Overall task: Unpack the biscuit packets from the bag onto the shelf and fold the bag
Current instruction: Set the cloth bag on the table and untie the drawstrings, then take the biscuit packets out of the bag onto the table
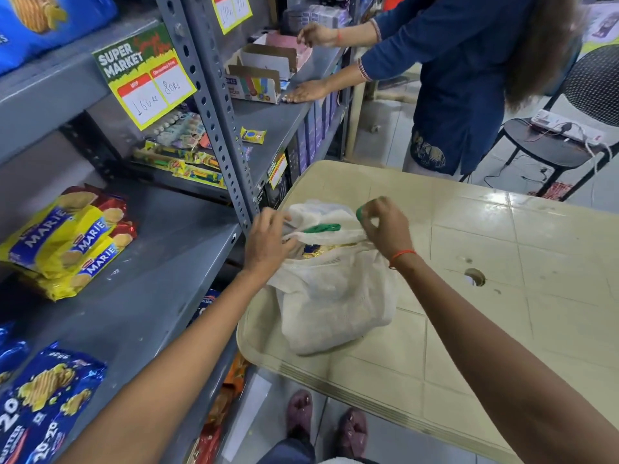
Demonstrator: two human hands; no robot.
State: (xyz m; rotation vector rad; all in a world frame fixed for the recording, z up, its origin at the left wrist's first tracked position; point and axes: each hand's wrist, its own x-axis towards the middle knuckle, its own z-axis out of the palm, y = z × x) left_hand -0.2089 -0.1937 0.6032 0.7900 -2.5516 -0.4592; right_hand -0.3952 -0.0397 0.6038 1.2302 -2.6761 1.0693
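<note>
A white cloth bag (335, 296) with green handles stands on the cream plastic table (502, 279). My left hand (268, 242) grips the bag's left rim beside one green handle (323, 228). My right hand (385, 226) pinches the other green handle at the right rim, and together they hold the mouth apart. A blue and gold packet (318, 251) shows inside the mouth. On the grey shelf (160, 279) to the left lie yellow Marie biscuit packets (67, 242) and blue 20-20 packets (43, 406).
Another person in a dark blue top (462, 78) stands beyond the table, with hands on the upper shelf by some cardboard boxes (264, 72). A perforated shelf post (221, 128) rises next to the bag. A black stool (552, 145) holds a power strip. My feet are below the table edge.
</note>
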